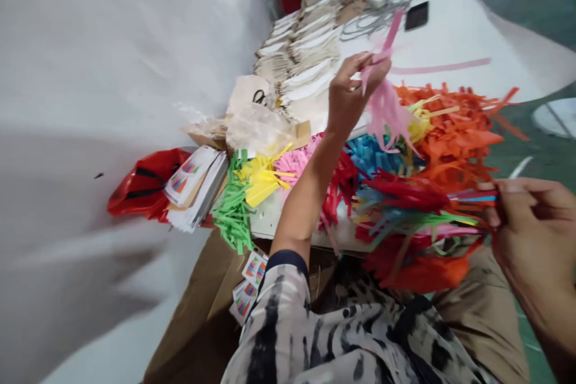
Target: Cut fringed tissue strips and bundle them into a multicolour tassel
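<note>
L hand [357,78] is pinching pink tassel [383,105] beside orange pile [454,132] | R hand [533,213] is gripping mixed bunch [407,192] nearside of pile | pref. keeping strands [393,127] untangled

You are wearing a white shirt [342,342] splashed with black, and tan trousers [483,306]. Your tassel [387,111] is showing pale pink, while your bunch [416,222] is mixing red, orange, green, blue and pink. The heap [450,132] is showing orange, the fringe [234,216] bright green and the streamers [263,183] yellow. The bag [146,185] is displaying red with black stripes; the cards [186,177] are carrying multicoloured shapes on white.
</note>
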Tool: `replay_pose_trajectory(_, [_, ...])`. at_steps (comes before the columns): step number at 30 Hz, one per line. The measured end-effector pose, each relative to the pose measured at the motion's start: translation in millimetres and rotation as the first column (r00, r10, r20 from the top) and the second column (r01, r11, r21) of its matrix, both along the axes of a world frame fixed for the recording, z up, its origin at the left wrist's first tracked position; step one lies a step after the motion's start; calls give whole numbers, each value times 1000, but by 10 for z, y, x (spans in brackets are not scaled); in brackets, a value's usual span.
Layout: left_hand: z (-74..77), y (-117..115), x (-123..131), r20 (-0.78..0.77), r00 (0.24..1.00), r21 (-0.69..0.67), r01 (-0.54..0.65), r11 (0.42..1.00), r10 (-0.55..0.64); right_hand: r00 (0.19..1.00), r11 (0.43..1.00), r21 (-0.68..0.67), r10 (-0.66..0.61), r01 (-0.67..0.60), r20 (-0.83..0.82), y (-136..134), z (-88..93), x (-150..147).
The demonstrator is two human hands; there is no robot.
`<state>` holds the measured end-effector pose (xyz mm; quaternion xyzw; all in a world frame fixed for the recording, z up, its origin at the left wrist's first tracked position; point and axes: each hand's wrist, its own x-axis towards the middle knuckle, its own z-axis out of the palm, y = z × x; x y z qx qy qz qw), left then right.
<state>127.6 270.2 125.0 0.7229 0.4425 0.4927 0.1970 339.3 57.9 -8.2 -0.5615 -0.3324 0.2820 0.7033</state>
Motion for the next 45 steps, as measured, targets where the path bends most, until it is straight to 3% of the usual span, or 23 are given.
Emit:
replay_pose_trajectory(5, [112, -333, 57, -213, 949, 42, 249, 968, -234, 981, 996, -9, 85, -88, -175, 110, 127, -16])
replay_pose_trajectory(12, [-171, -490, 335, -406, 806, 36, 484, 874, -430, 915, 947, -146, 224, -286, -336, 126, 203, 142])
replay_pose_trajectory(16, [-293, -587, 446, -493, 761, -22, 473, 881, -421, 885, 924, -160, 266, -347, -383, 209, 274, 196])
replay_pose_trajectory(21, [-356, -642, 452, -476, 791, -89, 390, 916, -383, 888, 931, -137, 267, -338, -373, 285, 262, 199])
replay_pose_trajectory(23, [-416, -630, 453, -450, 796, -92, 408, 908, -403, 906, 948, -104, 250, -301, -342, 273, 233, 171])
replay_pose_trajectory(28, [-674, -672, 530, -271, 838, -20, 486, 874, -473, 955, 979, -32, 191, -204, -228, 221, 188, 81])
replay_pose_trajectory(32, [-863, -814, 635, -45, 832, -111, 546, 831, -553, 982, 993, 8, 114, -114, -152, 227, 189, 44])
replay_pose_trajectory(36, [-914, -925, 696, 66, 796, -195, 601, 775, -602, 990, 994, -1, 106, -106, -96, 213, 205, 37])
replay_pose_trajectory(40, [-924, -957, 703, 63, 783, -205, 617, 760, -618, 989, 990, -33, 133, -136, -71, 181, 225, 39])
replay_pose_trajectory(43, [-952, -900, 663, -8, 871, -260, 473, 842, -491, 988, 990, -48, 132, -136, -75, 179, 213, 49])
replay_pose_trajectory(45, [-922, -829, 588, -78, 956, -256, 256, 932, -284, 990, 991, -47, 120, -124, -77, 184, 192, 59])
